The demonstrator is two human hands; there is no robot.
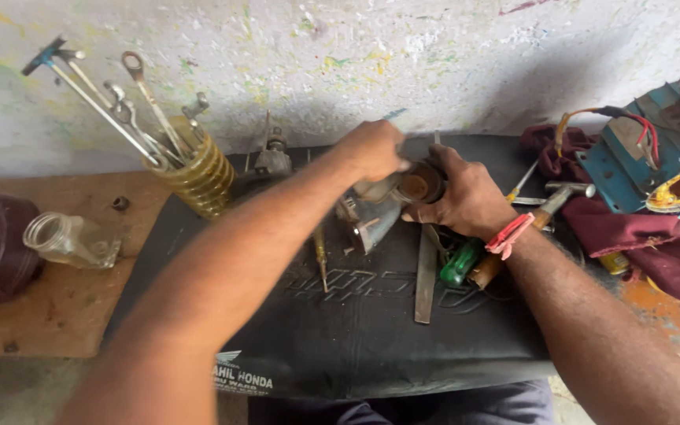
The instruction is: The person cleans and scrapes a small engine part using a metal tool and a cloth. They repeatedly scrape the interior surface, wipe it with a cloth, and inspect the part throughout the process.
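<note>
My right hand [466,197] grips a dark round metal part [421,182] held above a black padded seat [356,346]. My left hand [371,149] is closed over the part's other end, fingers curled around it. A silvery metal housing [371,220] hangs just below the two hands. A red thread band [509,234] is on my right wrist. What my left fingers pinch is hidden by the hand.
A flat metal file [425,275], a thin yellow-tipped screwdriver [321,256] and a green-handled tool [460,264] lie on the seat. A yellow coil spring [198,177] holds several spanners. A clear glass jar [68,240] lies left. Blue electrical unit [639,153] and maroon cloth [655,244] sit right.
</note>
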